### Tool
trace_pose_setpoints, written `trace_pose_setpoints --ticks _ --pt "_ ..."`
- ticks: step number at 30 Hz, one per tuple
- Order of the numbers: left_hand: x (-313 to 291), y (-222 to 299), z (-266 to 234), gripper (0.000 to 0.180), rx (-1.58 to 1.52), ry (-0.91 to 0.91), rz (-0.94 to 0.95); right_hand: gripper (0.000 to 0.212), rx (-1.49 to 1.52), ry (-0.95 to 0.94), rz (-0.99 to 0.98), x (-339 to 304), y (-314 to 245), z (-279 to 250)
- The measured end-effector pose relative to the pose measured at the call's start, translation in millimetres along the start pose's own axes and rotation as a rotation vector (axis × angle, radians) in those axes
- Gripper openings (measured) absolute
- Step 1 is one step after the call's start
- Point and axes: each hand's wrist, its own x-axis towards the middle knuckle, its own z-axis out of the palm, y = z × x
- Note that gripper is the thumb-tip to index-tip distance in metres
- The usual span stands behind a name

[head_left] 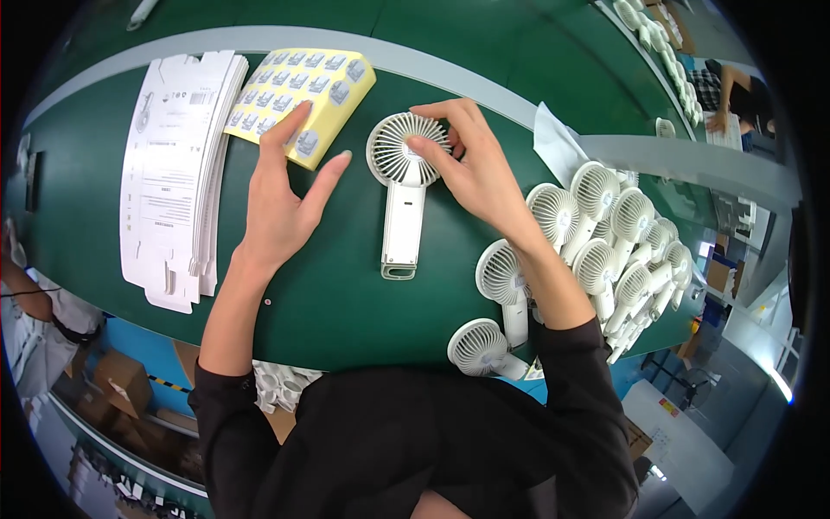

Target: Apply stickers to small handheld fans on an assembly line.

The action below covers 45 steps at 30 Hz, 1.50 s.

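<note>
A white handheld fan (403,221) lies on the green table in front of me, its round grille away from me and its handle toward me. My right hand (474,164) grips the grille, thumb on the grey hub and fingers round the right rim. My left hand (281,203) is open, thumb and index finger spread, with nothing seen between them. Its index fingertip reaches the lower part of a yellow sheet of grey printed stickers (298,86); whether it touches a sticker, I cannot tell. The sheet's near right side curves downward.
Flat white printed cartons (173,173) are stacked at the left. Many white fans (596,264) are piled at the right, with two (478,346) nearer my right forearm. A white sheet (553,143) stands behind the pile. Another person (735,99) works at the far right.
</note>
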Motion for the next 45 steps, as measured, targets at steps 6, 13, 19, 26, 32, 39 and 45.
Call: trace_pose_setpoints --ticks 6,13,19,26,32,39,45 --pt "7.6 -7.0 1.1 0.039 -0.009 0.117 -0.011 0.023 -0.197 0.181 -0.092 10.8 19.2 10.0" --pt "12.9 2.1 -2.0 0.035 0.033 0.155 -0.028 0.057 -0.385 0.176 -0.275 -36.0 -6.5 5.7" --pt "9.3 -0.2 0.6 0.035 -0.025 0.145 -0.034 0.066 -0.401 0.086 -0.247 -55.3 -4.1 10.3" --pt "6.1 3.1 -1.1 0.036 0.032 0.122 0.01 0.068 -0.436 0.211 -0.053 -38.9 53.3 -45.9" --pt "4.5 2.1 -2.3 0.036 0.022 0.102 0.012 0.067 -0.449 0.137 -0.058 -47.8 69.8 -71.8" --pt "7.9 0.7 -2.0 0.037 0.055 0.116 0.067 0.072 -0.464 0.081 -0.142 -56.6 67.0 -74.1" --pt "8.8 0.6 3.2 0.036 -0.024 0.08 0.035 0.033 -0.414 0.342 -0.231 -132.1 3.0 -84.8"
